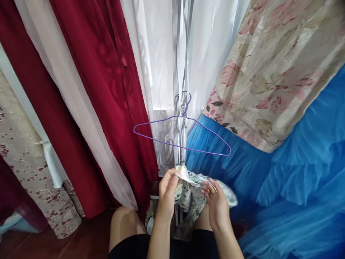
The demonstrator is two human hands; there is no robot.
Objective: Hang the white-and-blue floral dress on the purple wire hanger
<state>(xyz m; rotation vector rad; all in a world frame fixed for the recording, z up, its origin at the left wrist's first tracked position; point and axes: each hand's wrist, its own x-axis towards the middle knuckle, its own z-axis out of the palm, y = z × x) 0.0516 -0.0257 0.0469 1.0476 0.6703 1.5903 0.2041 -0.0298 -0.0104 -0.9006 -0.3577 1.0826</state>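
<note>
The white floral garment [185, 197] was held low between the two hands, in front of the seated person's knees [125, 221], with its lower folds hung down between the legs. Its upper edge was gripped at the left by the left hand [167, 187], whose thumb and fingers were closed together on the cloth. At the right, the same edge was held by the right hand [217, 203], its fingers loosely curled; how firmly the cloth was pinched there could not be told. The garment's right end was blurred.

Just beyond the hands, a bare purple hanger [185, 114] was seen in front of pale hanging strips [182, 68]; what its hook was caught on could not be made out. If the garment were lifted carelessly, the hanger's lower bar could be snagged by the bunched edge and knocked loose. With so slack a hold at the right, that side could be dropped towards the dark red floor [88, 233].

Farther back, red drapes [99, 72], white cloth [159, 46], a pink-flowered fabric [269, 82] and blue tulle [291, 180] were hung closely, so loose folds could be tangled with the tulle if swung right.
</note>
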